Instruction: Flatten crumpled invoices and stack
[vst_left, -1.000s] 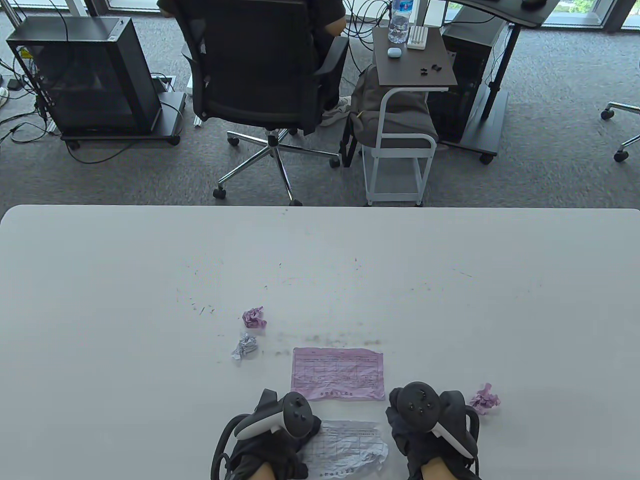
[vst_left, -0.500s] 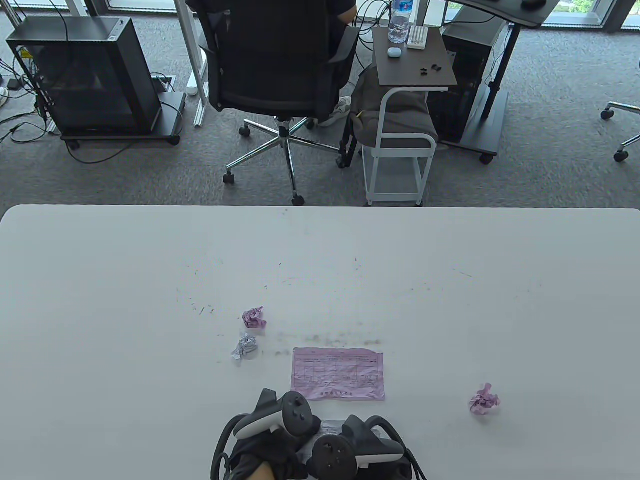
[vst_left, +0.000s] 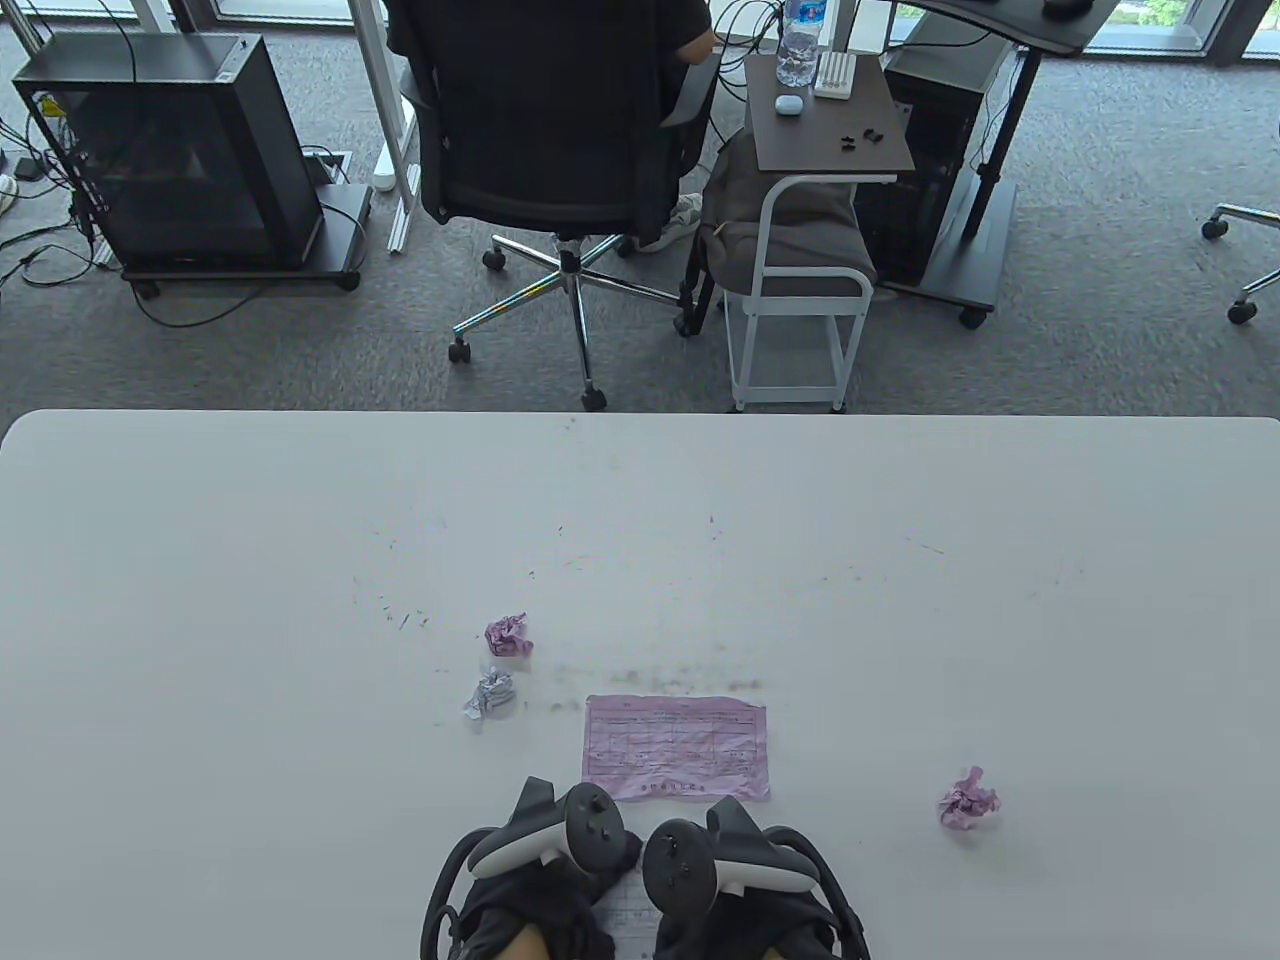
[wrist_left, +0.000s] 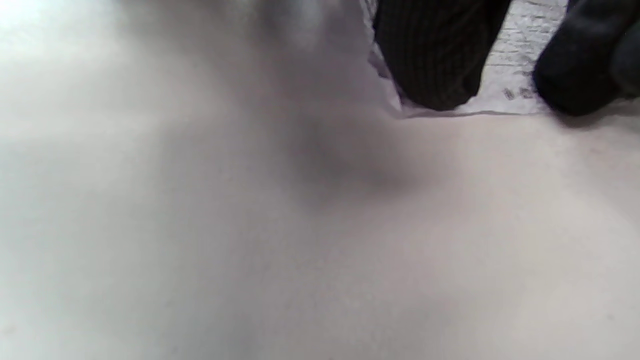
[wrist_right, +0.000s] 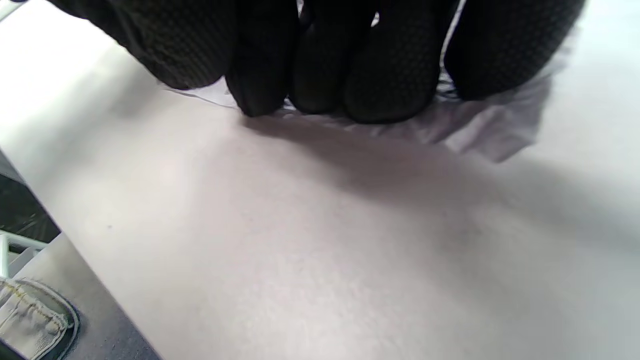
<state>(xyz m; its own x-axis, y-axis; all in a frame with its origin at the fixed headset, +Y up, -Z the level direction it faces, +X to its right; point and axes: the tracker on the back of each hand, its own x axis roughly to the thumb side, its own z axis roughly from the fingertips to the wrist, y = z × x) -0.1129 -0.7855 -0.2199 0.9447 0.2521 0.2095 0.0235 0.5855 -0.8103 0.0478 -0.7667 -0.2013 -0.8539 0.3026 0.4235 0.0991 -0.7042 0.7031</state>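
A crumpled white invoice (vst_left: 626, 897) lies at the table's near edge, almost wholly covered by both hands. My left hand (vst_left: 545, 895) presses on its left part; the left wrist view shows fingertips (wrist_left: 431, 60) lying on the printed sheet (wrist_left: 505, 82). My right hand (vst_left: 745, 915) sits right beside the left, fingers (wrist_right: 385, 75) side by side pressing the wrinkled paper (wrist_right: 495, 125) down. A flattened pink invoice (vst_left: 676, 747) lies just beyond the hands. Three crumpled balls stay loose: a pink ball (vst_left: 508, 635), a white ball (vst_left: 489, 693) and another pink ball (vst_left: 967, 800).
The white table (vst_left: 900, 600) stretches wide beyond the papers. Behind its far edge are a black office chair (vst_left: 560, 120) with a seated person, a small side table (vst_left: 830, 130) and a black cabinet (vst_left: 170, 150).
My right hand has slid left from the white invoice's right end and now lies beside the left hand, covering the sheet. The left hand has stayed put. The chair behind rolled right.
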